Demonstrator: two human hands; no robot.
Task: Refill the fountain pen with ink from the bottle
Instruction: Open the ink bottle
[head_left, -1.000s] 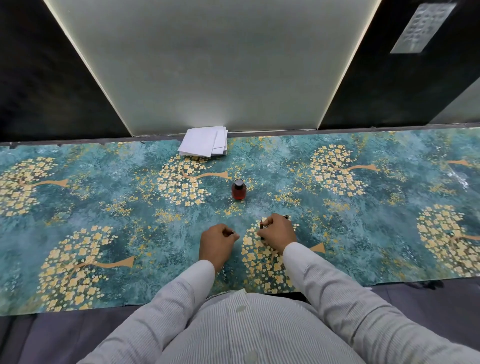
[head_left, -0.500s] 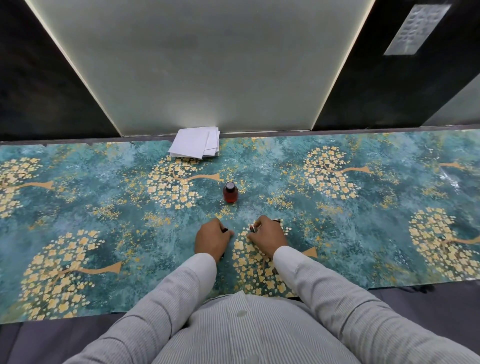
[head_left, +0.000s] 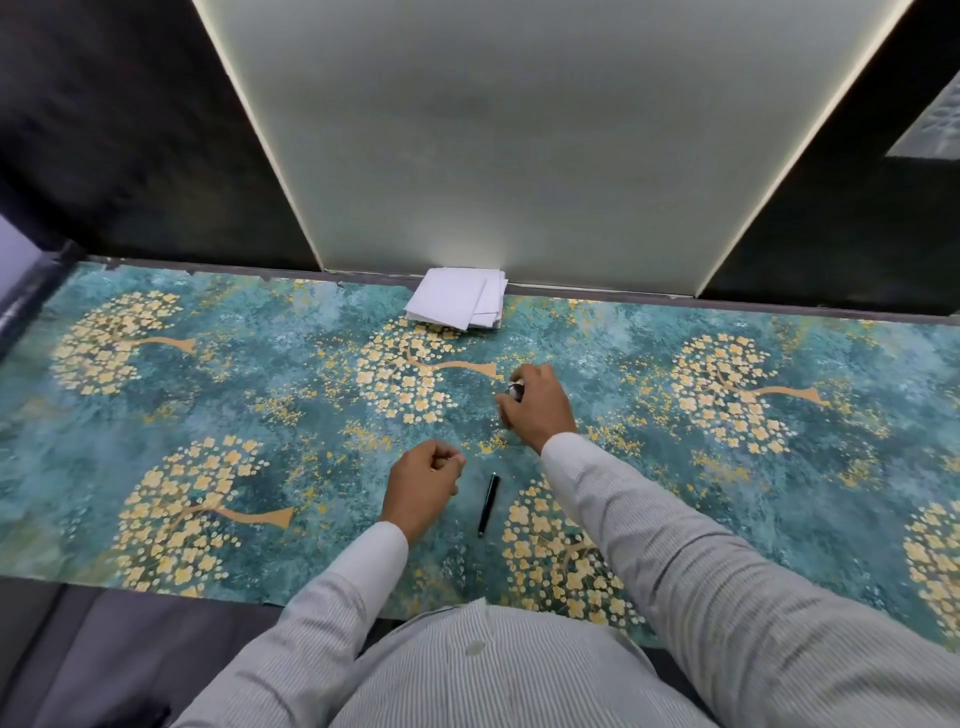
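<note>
My right hand (head_left: 537, 408) reaches forward and grips the ink bottle (head_left: 515, 389); only a bit of its dark, shiny top shows between my fingers. A slim black fountain pen piece (head_left: 488, 504) lies loose on the patterned table cover, just right of my left hand (head_left: 426, 486). My left hand rests on the table in a loose fist. Whether it holds anything is hidden by the curled fingers.
A stack of white paper sheets (head_left: 460, 303) lies at the back edge of the teal floral table cover (head_left: 208, 415), against the lit wall panel. The table's front edge runs close to my body.
My right hand left the pen area and moved forward onto the ink bottle. The black pen piece now lies on the table between my arms. My left hand drew back slightly.
</note>
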